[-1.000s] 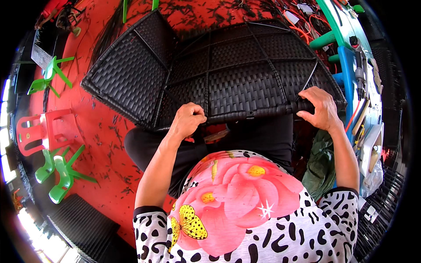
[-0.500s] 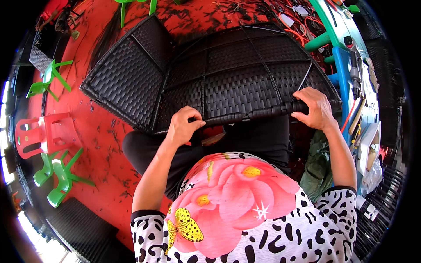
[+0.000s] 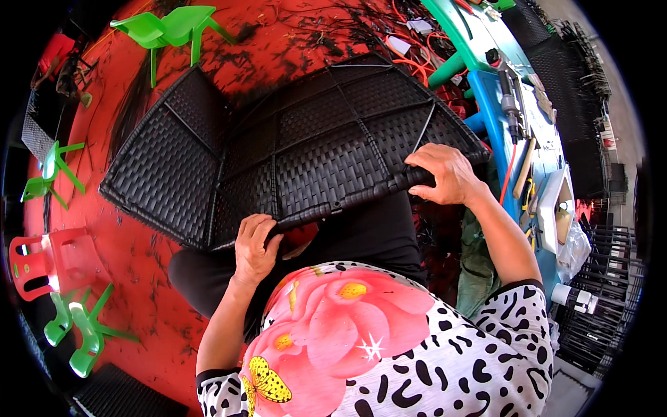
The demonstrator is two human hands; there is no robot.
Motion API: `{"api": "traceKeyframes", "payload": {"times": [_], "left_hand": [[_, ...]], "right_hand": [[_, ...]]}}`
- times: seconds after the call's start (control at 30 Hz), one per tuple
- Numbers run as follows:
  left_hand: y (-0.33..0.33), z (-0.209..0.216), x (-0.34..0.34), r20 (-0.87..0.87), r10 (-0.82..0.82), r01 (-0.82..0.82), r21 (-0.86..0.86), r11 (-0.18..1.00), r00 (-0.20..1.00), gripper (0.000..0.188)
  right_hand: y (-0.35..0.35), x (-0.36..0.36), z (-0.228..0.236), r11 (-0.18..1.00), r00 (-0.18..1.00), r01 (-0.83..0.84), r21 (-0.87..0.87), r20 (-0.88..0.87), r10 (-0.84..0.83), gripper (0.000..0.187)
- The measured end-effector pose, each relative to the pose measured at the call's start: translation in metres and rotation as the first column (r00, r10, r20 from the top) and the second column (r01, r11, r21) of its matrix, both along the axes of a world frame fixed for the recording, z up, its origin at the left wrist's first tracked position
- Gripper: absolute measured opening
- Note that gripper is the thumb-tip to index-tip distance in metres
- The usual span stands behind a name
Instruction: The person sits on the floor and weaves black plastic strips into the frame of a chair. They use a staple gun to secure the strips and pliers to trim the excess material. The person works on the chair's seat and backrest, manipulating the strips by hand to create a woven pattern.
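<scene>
A black woven wicker furniture piece (image 3: 313, 149) lies tilted across my lap, its side panel standing up at the left. My left hand (image 3: 255, 250) is closed over the near edge, left of the middle, with the fingers on top and the thumb alongside. Toward the right end of the same edge, my right hand (image 3: 445, 174) grips the wrapped rim, thumb below and fingers above. A thin light strip (image 3: 424, 126) slants across the weave just beyond the right hand's fingers. The undersides of both grips are partly hidden.
On the right stands a blue and green plastic table (image 3: 495, 132) bearing a hand tool (image 3: 509, 104) and a white tray (image 3: 554, 208). Green chairs (image 3: 174, 26) and a red chair (image 3: 66, 260) stand on the red floor (image 3: 149, 306), strewn with dark scraps.
The whole view has swung, so the wicker piece and both hands appear further left and lower. Both hands stay on the near edge; the left fingers now lie further over it.
</scene>
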State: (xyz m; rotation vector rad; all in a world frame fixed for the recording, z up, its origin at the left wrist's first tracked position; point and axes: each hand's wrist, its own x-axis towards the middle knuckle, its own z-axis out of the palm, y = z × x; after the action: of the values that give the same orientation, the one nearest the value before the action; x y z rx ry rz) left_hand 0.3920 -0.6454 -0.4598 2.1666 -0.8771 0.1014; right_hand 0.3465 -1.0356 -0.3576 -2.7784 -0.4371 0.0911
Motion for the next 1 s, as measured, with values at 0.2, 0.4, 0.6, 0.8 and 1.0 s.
{"api": "traceKeyframes", "payload": {"times": [0.2,0.4,0.6,0.8,1.0], "left_hand": [[0.001,0.0,-0.002,-0.011,0.006,-0.006,0.025,1.0,1.0,0.033],[-0.001,0.002,-0.003,-0.027,0.012,-0.011,0.018,1.0,1.0,0.033],[0.0,0.002,-0.002,-0.032,0.016,-0.015,0.035,0.999,0.999,0.033],[-0.016,0.029,0.001,0.048,0.02,-0.024,0.102,0.994,0.999,0.033],[-0.108,0.051,0.023,-0.151,-0.187,0.153,-0.209,0.966,0.971,0.017]], "right_hand": [[0.0,-0.003,-0.001,0.999,0.998,-0.027,0.037,0.054,0.025,0.042],[0.002,-0.005,0.0,1.0,0.996,-0.015,0.016,0.083,0.014,0.047],[0.02,-0.001,0.002,0.996,0.995,-0.085,0.019,0.056,0.084,0.041],[0.015,0.002,-0.001,0.997,0.998,-0.067,0.035,-0.019,0.067,0.031],[0.012,-0.002,-0.004,0.995,0.999,-0.047,0.091,-0.004,0.047,0.03]]}}
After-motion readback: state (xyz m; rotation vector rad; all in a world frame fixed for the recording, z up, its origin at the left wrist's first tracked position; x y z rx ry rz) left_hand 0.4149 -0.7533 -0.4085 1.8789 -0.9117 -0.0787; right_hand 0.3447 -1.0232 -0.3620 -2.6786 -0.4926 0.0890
